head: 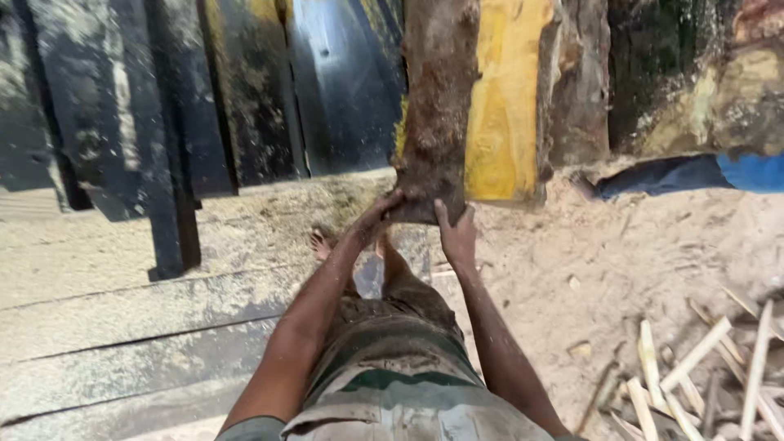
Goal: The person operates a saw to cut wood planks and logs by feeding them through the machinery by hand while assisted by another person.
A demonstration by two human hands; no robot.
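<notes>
Hands hold a big slab of wood at its low end. The left hand (390, 209) grips the bottom left corner of the slab (437, 106), with the fingers curled under the edge. The right hand (457, 233) presses flat on the bottom right corner, thumb up along the wood. Both hands are grasping it, not let go.

The slab is brown and rough, with bark on it. It stands up tall and leans away from the person, toward a yellow board (506, 98) just behind it. More dark planks (245, 90) stand in a row to the left, leaning the same way. The slab's low end seems to be off the ground, but the hands hide that part, so I cannot be sure.

Sawdust (653, 253) covers the ground on the right. A pile of thin wood sticks (702, 367) lies at the bottom right. Flat grey boards (122, 327) lie on the left. A blue cloth (735, 173) lies by the wall on the right. One bare foot (321, 242) shows under the arms.

As for how far along the work is, the slab is up and near the stack, but it is not set down and resting on its own yet. The hands carry its weight.
</notes>
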